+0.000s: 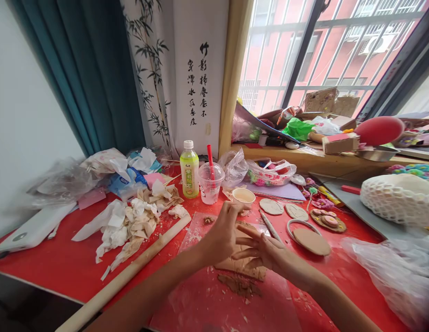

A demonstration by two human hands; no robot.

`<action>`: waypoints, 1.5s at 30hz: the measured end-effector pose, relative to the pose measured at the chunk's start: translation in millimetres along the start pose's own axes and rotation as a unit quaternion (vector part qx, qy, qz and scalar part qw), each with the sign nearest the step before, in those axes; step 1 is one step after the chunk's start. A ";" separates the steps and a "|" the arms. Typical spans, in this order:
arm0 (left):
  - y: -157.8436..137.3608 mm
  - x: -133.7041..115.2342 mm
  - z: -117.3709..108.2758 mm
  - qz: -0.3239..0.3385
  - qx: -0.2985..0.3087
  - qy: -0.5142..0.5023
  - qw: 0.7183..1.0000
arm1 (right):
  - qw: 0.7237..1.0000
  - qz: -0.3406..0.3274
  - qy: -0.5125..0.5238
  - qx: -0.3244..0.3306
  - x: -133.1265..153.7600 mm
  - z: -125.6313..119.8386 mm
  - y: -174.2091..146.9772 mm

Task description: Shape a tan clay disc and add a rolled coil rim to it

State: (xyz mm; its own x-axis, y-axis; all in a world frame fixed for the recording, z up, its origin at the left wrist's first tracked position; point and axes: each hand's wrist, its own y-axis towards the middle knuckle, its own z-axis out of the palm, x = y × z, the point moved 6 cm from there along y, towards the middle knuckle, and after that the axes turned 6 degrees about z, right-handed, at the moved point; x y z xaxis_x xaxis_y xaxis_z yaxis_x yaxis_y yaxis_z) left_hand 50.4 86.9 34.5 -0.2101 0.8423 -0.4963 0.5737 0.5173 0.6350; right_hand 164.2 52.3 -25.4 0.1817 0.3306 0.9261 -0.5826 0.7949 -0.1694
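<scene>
The work is found at the clay-slab stage: a flattened clay slab (247, 270) is laid on a clear sheet (266, 306) beneath both hands, with torn clay scraps (238, 285) just nearer the wearer. The left hand (219, 235) is raised over the slab with its fingers bent; whether anything small is pinched cannot be told, as the fingertips are partly screened. The right hand (270, 252) is held with fingers loosely spread, nothing seen in its grasp, its fingertips close to the left. A pointed tool (271, 227), a ring (289, 228) and a clay disc (311, 241) are noted to the right. In judgement, for further work on the slab, the hands would need to be parted and lowered, with its edges kept from tearing.
</scene>
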 end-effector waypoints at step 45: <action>-10.9 -11.0 33.8 0.110 0.141 0.241 0.954 | 0.926 -0.005 -0.246 -0.287 1.3 -6.5 -8.3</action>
State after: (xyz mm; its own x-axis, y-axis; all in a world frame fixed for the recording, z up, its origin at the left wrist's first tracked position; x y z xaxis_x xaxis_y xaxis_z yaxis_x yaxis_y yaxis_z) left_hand 73.2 66.9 13.0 -0.3610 0.9326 0.0026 0.8217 0.3167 0.4738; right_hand 174.4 49.5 -24.9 -0.2793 0.1623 0.9464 -0.0400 0.9828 -0.1804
